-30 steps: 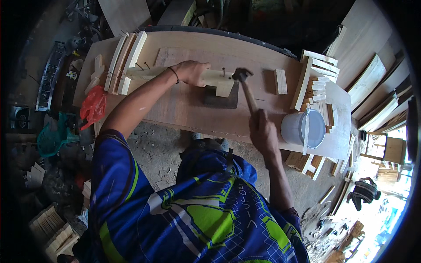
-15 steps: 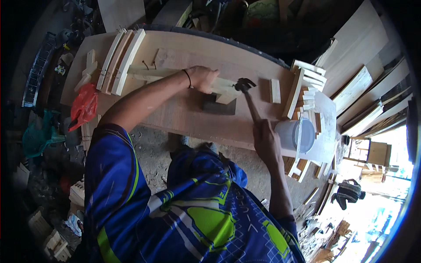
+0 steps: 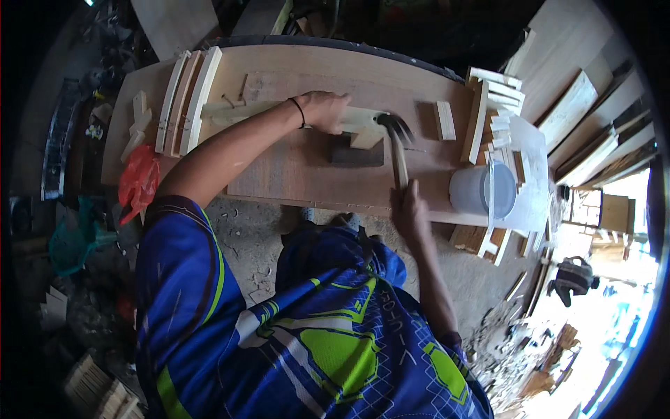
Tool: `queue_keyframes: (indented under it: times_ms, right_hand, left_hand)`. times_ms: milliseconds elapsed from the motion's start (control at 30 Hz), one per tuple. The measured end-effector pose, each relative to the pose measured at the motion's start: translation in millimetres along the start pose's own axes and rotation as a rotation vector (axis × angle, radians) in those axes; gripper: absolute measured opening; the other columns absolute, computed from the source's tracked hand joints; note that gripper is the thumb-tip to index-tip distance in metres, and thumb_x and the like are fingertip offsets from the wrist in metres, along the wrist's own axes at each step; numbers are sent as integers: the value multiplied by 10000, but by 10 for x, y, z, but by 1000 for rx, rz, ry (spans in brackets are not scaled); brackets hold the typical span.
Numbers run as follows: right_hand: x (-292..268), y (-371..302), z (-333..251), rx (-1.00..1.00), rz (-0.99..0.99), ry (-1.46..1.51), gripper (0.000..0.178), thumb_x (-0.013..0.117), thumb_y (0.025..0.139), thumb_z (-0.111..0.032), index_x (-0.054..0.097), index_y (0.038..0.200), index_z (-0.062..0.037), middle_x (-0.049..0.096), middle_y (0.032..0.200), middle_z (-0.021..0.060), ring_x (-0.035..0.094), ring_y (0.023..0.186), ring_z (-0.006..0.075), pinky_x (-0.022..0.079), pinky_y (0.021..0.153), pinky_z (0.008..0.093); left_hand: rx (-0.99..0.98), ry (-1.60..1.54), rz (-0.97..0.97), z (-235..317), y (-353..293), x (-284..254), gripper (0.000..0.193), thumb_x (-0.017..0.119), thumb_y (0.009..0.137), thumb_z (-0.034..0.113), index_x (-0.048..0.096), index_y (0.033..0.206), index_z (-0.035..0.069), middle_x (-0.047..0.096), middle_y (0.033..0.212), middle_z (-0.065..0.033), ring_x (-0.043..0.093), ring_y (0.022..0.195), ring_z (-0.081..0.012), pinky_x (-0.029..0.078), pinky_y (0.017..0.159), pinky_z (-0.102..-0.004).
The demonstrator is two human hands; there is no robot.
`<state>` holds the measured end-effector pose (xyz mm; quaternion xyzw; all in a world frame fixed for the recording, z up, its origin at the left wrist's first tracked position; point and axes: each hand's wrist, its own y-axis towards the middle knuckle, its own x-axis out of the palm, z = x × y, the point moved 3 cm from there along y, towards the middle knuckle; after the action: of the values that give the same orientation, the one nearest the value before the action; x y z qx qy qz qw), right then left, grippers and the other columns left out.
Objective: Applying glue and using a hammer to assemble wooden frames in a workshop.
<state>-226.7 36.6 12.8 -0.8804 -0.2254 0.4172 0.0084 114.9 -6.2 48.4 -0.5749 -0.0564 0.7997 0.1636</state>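
My left hand [image 3: 324, 112] is closed around a pale wooden piece [image 3: 361, 120] that lies lengthwise over the bench, with nails standing up near its left end. A short wood block [image 3: 366, 140] juts toward me from its right end, over a dark block [image 3: 356, 155]. In my right hand [image 3: 410, 209] is the handle of a claw hammer [image 3: 399, 157]. The hammer's head is at the right end of the wooden piece, slightly blurred; whether it touches the wood I cannot tell.
Three long strips [image 3: 201, 105] with nails lie at the left of the bench [image 3: 279, 181], beside a red plastic bag [image 3: 137, 180]. To the right stand a white bucket [image 3: 469, 192], a small loose block [image 3: 444, 120] and stacked wood pieces [image 3: 478, 122]. Boards [image 3: 565, 115] lean farther right.
The hammer head has shifted slightly right and its handle now stands straighter, with my right hand a little nearer and to the left. My left hand keeps its grip on the wood.
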Motion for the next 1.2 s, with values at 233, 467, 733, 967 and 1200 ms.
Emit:
queue_keyframes:
  times_ms: [233, 467, 733, 967, 1200]
  right_hand:
    - [279, -325, 619, 26, 249, 114, 273, 596, 981, -255, 435, 1017, -37, 612, 725, 279, 600, 710, 525, 446, 563, 555]
    - [449, 998, 1060, -53, 239, -49, 349, 593, 947, -278, 540, 1210, -55, 609, 1137, 259, 588, 1044, 473, 491, 831, 576]
    - [-209, 2799, 946, -107, 405, -381, 563, 667, 855, -359, 520, 1312, -65, 518, 1308, 216, 496, 1233, 426, 508, 946, 513]
    - [-186, 3735, 1958, 157, 315, -474, 640, 555, 944, -392, 355, 1468, -83, 466, 1453, 183, 405, 1393, 356, 391, 1083, 501]
    - [-293, 3430, 1545, 199, 71, 55, 662, 727, 823, -457, 534, 1241, 19, 562, 1293, 181, 572, 1195, 312, 492, 976, 470]
  left_hand:
    - [-58, -46, 98, 126, -109, -31, 726, 802, 778, 458, 469, 1256, 25, 684, 1026, -269, 675, 982, -430, 534, 835, -474]
    - [-320, -1551, 696, -237, -488, -63, 545, 502, 1018, 538, 538, 1317, 83, 586, 1294, -87, 550, 1190, -202, 461, 996, -364]
    - [-461, -2247, 1012, -52, -941, 200, 955, 753, 792, 587, 364, 1480, 51, 393, 1457, -181, 361, 1389, -390, 320, 1126, -695]
    - [-81, -2257, 1392, 70, -1133, 320, 831, 696, 879, 537, 399, 1469, 35, 474, 1478, -178, 473, 1346, -384, 388, 1109, -639]
    - [-472, -2367, 1308, -106, -794, 1143, 544, 699, 892, 427, 573, 1276, 63, 591, 1355, -135, 567, 1253, -330, 484, 1052, -587]
